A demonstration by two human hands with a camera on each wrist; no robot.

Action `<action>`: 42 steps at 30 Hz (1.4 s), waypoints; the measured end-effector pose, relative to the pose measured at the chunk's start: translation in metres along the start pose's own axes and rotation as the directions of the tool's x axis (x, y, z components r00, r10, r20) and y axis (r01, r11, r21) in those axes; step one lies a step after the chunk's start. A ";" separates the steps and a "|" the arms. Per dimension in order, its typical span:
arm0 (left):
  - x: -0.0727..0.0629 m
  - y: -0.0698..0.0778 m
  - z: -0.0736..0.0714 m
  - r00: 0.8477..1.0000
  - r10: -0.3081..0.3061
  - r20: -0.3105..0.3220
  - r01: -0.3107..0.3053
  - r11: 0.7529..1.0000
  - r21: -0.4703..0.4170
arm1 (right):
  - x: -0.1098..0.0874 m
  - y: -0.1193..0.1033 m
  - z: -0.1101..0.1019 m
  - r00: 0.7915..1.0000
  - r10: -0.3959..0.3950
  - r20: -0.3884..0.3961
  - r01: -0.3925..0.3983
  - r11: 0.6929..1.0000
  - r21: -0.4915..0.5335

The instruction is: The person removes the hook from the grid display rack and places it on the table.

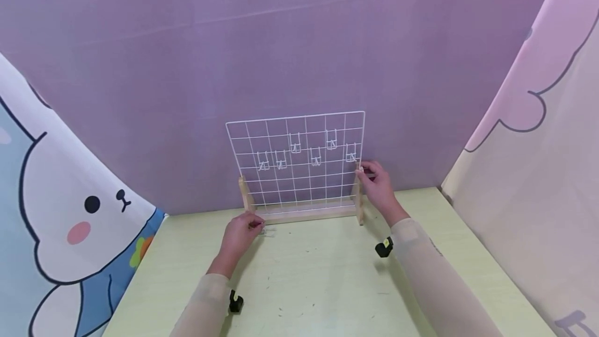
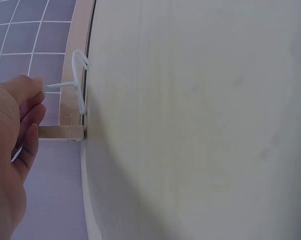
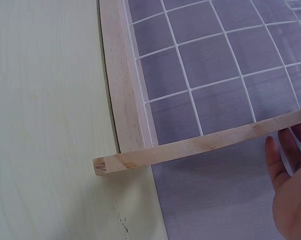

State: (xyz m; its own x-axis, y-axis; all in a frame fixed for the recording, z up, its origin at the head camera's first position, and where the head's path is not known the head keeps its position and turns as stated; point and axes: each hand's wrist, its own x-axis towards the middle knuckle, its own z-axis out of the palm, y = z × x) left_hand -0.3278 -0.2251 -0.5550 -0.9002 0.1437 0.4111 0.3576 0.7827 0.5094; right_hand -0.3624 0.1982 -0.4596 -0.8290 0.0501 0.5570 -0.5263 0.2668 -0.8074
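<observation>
A white wire grid panel (image 1: 299,183) stands upright in a wooden stand (image 1: 311,216), with several white wire hooks hanging across its upper half. My left hand (image 1: 241,234) pinches another white wire hook (image 2: 78,82) by its stem between thumb and fingertips, low in front of the stand's left end. On the far side, my right hand (image 1: 378,187) grips the top of the stand's right wooden upright (image 3: 205,145) beside the grid's edge. Its thumb is mostly cut off in the right wrist view, where the fingers show along the upright's outer side.
The stand rests near the back of a pale yellow-green table (image 1: 327,274), just before a purple cloth backdrop (image 1: 290,56). Printed cloths hang on both sides, the left one with a rabbit (image 1: 93,233). Small dark marks dot the tabletop.
</observation>
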 end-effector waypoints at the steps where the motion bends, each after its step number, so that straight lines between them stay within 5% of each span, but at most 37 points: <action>1: 0.000 0.000 0.000 1.000 0.003 -0.004 -0.003 1.000 -0.001 | 0.000 0.000 0.000 1.000 0.001 0.000 -0.001 1.000 -0.001; 27: -0.002 0.002 -0.003 0.999 -0.033 -0.005 0.032 0.993 -0.115 | 0.002 0.000 0.000 1.000 -0.002 -0.009 0.002 1.000 -0.019; 42: 0.008 0.015 -0.013 0.991 -0.085 -0.102 0.060 0.971 -0.230 | 0.000 0.003 0.001 1.000 0.000 -0.010 0.000 1.000 0.008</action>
State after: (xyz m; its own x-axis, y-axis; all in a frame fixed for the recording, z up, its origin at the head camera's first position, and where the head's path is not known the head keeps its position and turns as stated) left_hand -0.3262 -0.2201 -0.5340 -0.8974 0.0138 0.4410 0.3503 0.6299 0.6931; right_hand -0.3645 0.1984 -0.4623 -0.8271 0.0597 0.5588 -0.5277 0.2593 -0.8089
